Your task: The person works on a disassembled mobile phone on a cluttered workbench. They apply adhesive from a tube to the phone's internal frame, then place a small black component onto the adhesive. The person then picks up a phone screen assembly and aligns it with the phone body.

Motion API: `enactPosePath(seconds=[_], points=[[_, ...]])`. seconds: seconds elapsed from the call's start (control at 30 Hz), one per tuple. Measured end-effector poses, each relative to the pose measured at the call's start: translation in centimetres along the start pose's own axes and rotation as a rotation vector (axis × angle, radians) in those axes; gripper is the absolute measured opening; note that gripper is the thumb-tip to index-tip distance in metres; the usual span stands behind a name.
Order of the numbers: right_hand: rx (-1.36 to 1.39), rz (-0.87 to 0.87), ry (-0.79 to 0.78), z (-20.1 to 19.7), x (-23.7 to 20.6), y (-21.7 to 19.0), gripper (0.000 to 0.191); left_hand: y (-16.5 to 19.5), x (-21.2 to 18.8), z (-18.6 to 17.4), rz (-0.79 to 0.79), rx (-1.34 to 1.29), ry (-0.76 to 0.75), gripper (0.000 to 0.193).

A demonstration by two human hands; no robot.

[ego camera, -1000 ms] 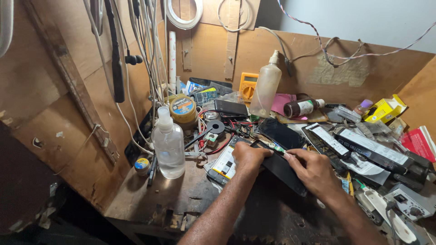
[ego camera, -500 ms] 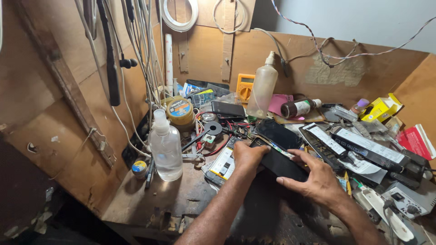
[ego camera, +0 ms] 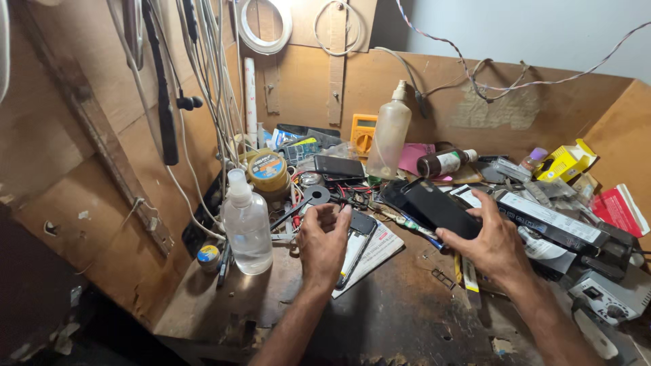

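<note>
Two bare hands work over a cluttered wooden bench. Right hand, fingers spread, grips the edge of a flat black phone panel tilted above the clutter; left hand, fingers loosely curled, hovers over an opened dark phone body lying on white paper. Separation appears under way; next, the panel needs careful setting aside. Left fingertips' contact is hidden.

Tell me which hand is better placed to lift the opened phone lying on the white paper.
Left. The left hand hovers over the opened phone; the right hand grips a black flat phone panel.
</note>
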State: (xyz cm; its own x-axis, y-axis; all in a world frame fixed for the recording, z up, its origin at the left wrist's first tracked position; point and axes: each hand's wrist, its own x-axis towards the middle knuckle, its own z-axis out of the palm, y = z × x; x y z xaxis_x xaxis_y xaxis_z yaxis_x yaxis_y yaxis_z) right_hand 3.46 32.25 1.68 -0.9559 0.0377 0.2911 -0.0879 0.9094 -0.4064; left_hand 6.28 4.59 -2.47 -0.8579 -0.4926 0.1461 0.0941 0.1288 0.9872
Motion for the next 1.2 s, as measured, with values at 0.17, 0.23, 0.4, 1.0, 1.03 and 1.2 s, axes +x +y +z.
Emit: enactPosePath(seconds=[0.17, 0.23, 0.4, 1.0, 1.03, 1.2], points=[[-0.067, -0.046, 0.042, 1.4, 0.8, 0.8, 0.105, -1.0, -1.4, -1.4, 0.126, 0.043, -0.032, 0.035], [-0.077, -0.068, 0.06, 1.9, 1.0, 1.0, 0.104, -1.4, -2.5, -1.0, 0.524, 0.182, 0.002, 0.031], [-0.008, -0.032, 0.038, 2.8, 0.9, 1.1, 0.105, -1.9, -6.1, 2.5, 0.662, 0.19, -0.438, 0.008], [0.067, -0.122, 0.104, 1.5, 0.1, 3.1, 0.102, 0.1, -5.1, 10.3, 0.887, 0.208, -0.826, 0.018], [0.057, -0.125, 0.105, 1.6, 0.3, 3.2, 0.103, 0.3, -4.9, 10.2, 0.813, 0.154, -0.779, 0.016], [0.096, -0.088, 0.079, 1.8, 0.1, 3.4, 0.106, 1.1, -2.3, 10.4, 0.479, -0.071, -0.509, 0.006]])
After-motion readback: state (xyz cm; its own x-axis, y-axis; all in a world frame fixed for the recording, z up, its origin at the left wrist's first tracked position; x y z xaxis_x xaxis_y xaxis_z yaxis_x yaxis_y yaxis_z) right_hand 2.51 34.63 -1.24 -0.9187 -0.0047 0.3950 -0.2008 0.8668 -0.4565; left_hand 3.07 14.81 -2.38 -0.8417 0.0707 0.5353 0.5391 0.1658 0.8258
